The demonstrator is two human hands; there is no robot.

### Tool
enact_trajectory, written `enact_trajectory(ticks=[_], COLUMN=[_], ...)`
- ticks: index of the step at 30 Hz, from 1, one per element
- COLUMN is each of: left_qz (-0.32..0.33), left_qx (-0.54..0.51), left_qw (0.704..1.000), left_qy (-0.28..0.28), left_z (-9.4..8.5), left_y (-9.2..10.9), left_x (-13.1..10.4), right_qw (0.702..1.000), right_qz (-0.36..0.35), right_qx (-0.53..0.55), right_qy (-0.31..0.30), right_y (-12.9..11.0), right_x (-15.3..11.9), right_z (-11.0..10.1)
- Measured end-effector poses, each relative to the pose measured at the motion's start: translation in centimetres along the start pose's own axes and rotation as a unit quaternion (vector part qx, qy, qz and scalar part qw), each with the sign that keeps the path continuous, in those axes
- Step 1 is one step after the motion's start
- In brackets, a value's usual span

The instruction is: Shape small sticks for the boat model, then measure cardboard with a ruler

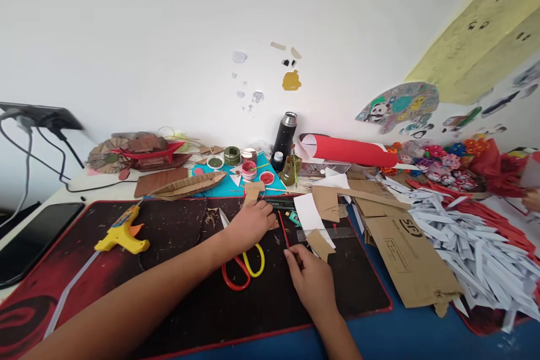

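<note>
My right hand (311, 277) is closed, thumb and forefinger pinching the lower end of a thin red stick (283, 228) that slants up and away over the black mat. My left hand (252, 226) rests farther up with curled fingers; what lies under them, if anything, is hidden. Just beyond its knuckles is a small cardboard piece (252, 191). Scissors (248, 271) with one red and one yellow handle lie partly beneath my left wrist. Beside the stick are a small green item (293, 217), a curved white paper strip (311, 216) and a cardboard scrap (319, 244).
On the left lie a yellow glue gun (124, 233) and a black phone (40, 239). Behind stand a cardboard boat shape (189, 184), open paint jars (232, 156) and a black thermos (285, 138). Flattened cardboard (415, 259) and many white paper strips (481, 253) fill the right.
</note>
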State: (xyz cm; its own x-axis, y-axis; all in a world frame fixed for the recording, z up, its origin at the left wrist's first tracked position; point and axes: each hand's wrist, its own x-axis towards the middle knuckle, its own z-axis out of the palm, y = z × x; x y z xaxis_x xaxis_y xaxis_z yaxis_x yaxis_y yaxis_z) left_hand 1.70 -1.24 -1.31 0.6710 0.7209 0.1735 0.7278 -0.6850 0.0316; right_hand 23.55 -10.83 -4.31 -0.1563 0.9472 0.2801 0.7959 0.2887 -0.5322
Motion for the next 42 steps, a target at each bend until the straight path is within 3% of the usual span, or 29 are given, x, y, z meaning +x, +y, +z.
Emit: enact_trajectory(ticks=[7,12,15,20,26,34,42], left_qz=[-0.011,-0.008,-0.006,-0.015,-0.013,0.012,0.006], left_qx=[-0.014,-0.088,-0.153,-0.169,-0.142,-0.128,-0.222], left_qw=[1.0,0.996,0.988,0.985,0.989,0.992,0.972], left_qy=[0.02,0.015,-0.025,-0.04,-0.042,-0.022,0.078], left_z=[-0.8,-3.0,-4.0,-3.5,-1.6,-0.3,-0.8], left_y=[-0.2,0.2,0.8,1.4,1.8,2.2,1.2], left_x=[-1.1,-5.4,-8.5,-11.4,-10.5,-9.0,-9.5], right_qw=[1.0,1.0,0.999,0.999,0.999,0.999,0.999], right_qz=[0.004,-0.012,-0.019,-0.014,0.001,0.001,0.007], right_qx=[-0.016,-0.02,-0.031,-0.046,-0.047,-0.05,-0.045], right_qy=[-0.001,0.01,0.013,0.009,-0.003,0.004,-0.001], right_y=[0.0,-0.3,-0.4,-0.5,-0.7,-0.9,-1.0], right_x=[0.0,0.1,0.2,0.3,0.4,0.4,0.7], right_z=[-0.1,-0.2,-0.1,-0.1,-0.1,0.0,0.0])
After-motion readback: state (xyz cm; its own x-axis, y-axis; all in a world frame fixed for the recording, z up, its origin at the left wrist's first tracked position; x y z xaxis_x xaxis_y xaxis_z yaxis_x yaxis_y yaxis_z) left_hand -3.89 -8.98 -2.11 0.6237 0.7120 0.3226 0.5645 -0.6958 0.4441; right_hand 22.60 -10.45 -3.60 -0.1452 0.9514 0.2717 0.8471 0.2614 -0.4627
